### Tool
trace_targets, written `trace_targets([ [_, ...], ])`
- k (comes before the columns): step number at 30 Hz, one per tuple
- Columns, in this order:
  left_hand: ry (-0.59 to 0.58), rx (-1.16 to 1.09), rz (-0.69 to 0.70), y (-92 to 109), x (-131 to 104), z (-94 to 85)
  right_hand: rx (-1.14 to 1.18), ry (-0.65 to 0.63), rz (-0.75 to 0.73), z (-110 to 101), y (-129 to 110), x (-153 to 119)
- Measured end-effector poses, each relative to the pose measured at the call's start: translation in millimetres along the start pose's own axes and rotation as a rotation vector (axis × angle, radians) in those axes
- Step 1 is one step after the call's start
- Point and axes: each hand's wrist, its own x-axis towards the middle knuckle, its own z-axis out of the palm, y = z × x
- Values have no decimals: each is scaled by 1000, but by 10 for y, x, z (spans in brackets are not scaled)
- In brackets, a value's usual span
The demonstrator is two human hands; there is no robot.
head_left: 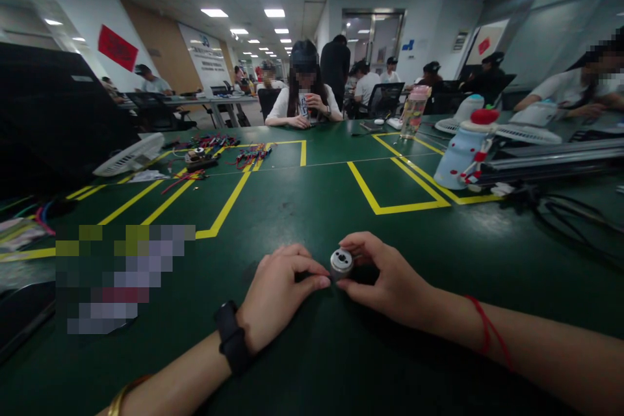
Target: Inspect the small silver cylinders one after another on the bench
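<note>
A small round metal part (342, 264), looking like a little motor, stands upright on the green table in front of me. Its pale top face has a dark centre hole and smaller holes around it. My right hand (380, 273) grips it from the right, thumb at the near side and fingers at the far side. On the left, my left hand (285, 279) is closed in a pinch, its thumb and index tips at the part's lower left side. Whatever sits between those tips is too small to make out.
Yellow tape (412, 209) marks areas on the table (292, 201). Wires and small parts (251, 156) lie at the back left, near a dark monitor (58, 123). A blue bottle (461, 153), metal rails (550, 162) and black cables (565, 208) are at right. A person (305, 94) sits opposite.
</note>
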Motion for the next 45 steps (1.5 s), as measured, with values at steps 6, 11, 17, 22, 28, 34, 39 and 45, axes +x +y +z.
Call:
trace_targets([
  [6, -15, -27, -25, 2, -3, -48, -42, -13, 2, -83, -34, 14],
  [11, 79, -66, -236, -324, -346, -549, -332, 247, 269, -897, 114, -297],
  [17, 241, -205, -534, -997, -749, -823, -901, 515, 657, -2162, 801, -1210],
  [22, 228, -221, -536, -965, -714, -780, -1207, 560, 467, -2229, 849, -1265],
  [28, 191, -87, -548, -634, -656, -787, -673, -3, 103, -899, 144, -337],
  [34, 140, 2, -489, -525, -693, -810, -416, -232, -64, 35, -80, 202],
  [39, 144, 12, -484, -471, -671, -801, -529, 50, -17, -630, -32, -7],
  [45, 111, 14, -469, -502, -652, -763, -1028, 499, 639, -2048, 232, -703],
])
